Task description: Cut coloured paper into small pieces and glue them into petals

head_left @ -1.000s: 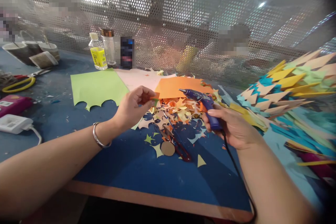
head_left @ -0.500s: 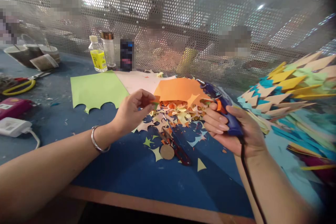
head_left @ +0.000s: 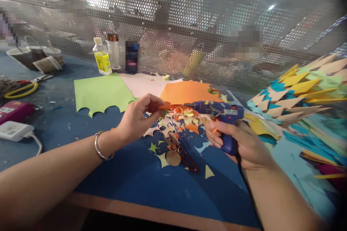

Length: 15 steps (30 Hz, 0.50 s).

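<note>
My left hand (head_left: 138,117) pinches a small orange paper piece (head_left: 164,107) between thumb and fingers, above a heap of paper star scraps (head_left: 180,119). My right hand (head_left: 238,140) grips a blue glue gun (head_left: 221,113) by its handle, nozzle pointing left toward the orange piece, a short gap between them. Its black cord runs down along my right forearm. A small red pair of snips (head_left: 183,151) and a brown disc (head_left: 173,158) lie on the blue tabletop (head_left: 135,173) below my hands.
Green (head_left: 101,92), pink and orange (head_left: 187,92) paper sheets lie behind the scraps. A layered paper-spike piece (head_left: 303,90) fills the right side. Bottles (head_left: 102,57) stand by the perforated screen. Yellow-handled scissors (head_left: 20,86), cups and a white plug strip (head_left: 15,130) sit at left.
My right hand has turned the glue gun from lying back in the palm to level, nozzle now aimed left at the orange piece. My left hand has barely moved.
</note>
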{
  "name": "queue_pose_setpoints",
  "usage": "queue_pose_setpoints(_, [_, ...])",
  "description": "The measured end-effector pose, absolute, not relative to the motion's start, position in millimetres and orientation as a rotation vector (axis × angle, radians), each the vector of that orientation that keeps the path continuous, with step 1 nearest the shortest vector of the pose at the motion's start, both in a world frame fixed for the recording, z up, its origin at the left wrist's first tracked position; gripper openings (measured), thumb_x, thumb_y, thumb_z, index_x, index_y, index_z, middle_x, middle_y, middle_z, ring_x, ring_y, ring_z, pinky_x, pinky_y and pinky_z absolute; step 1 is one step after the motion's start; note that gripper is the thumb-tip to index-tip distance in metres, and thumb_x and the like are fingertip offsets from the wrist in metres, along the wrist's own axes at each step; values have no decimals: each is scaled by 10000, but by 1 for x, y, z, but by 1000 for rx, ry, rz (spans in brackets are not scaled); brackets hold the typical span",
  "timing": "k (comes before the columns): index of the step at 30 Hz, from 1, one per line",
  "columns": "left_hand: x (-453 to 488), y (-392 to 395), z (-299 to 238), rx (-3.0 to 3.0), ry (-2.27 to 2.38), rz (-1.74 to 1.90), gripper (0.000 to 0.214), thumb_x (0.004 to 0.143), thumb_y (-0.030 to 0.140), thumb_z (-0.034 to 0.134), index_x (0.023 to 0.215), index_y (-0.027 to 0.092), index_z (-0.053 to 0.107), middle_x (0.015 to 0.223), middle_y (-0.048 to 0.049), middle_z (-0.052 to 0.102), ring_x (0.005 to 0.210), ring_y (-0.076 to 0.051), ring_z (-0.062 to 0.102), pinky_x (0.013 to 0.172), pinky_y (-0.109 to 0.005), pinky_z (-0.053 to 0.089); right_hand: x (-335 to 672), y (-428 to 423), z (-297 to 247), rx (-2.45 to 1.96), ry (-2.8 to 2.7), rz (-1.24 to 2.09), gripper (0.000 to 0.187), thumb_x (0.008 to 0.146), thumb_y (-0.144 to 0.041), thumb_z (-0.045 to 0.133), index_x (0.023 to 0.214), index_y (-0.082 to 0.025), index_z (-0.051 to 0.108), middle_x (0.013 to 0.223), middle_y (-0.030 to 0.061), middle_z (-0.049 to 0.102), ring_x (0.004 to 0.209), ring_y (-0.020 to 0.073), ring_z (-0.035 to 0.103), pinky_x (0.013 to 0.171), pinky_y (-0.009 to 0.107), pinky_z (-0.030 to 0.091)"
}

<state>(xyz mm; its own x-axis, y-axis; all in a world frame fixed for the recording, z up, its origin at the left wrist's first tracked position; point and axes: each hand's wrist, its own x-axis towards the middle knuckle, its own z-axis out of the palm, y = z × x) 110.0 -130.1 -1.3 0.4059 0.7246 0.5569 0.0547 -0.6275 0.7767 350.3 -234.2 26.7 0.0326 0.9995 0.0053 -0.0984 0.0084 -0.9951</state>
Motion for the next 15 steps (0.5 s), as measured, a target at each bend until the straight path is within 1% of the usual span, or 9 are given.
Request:
queue_pose_setpoints(4, [109,-132,-1,2036,646,1254,174,804,127,625,969,165,583,859,-25,698,741,-98,656,710,-232,549,348,-237,21,-1397,-1296,1018,350,801,-432,691,579,-199,553,536,-11,496,509,120,452,506,273,347])
queue_pose_setpoints(6, [109,-133,1,2082,646,1256,175,806,118,619,971,165,588,864,-22,702,747,-92,658,713,-219,548,350,-237,19,-1466,-1362,949,393,807,-471,675,555,-203,538,541,-6,512,521,124,469,508,271,356])
queue_pose_setpoints(11, [108,-137,6,2190,646,1268,184,799,80,609,964,162,605,862,-14,710,740,-77,651,690,-187,537,355,-236,14,-1562,-1512,836,436,832,-515,627,546,-207,511,560,-5,527,534,125,483,508,267,372])
queue_pose_setpoints(15, [108,-138,5,2223,634,1253,225,781,47,610,968,172,614,849,3,711,718,-68,641,682,-178,526,354,-236,15,-1584,-1584,775,425,842,-507,610,554,-212,509,529,-15,508,503,122,468,472,267,367])
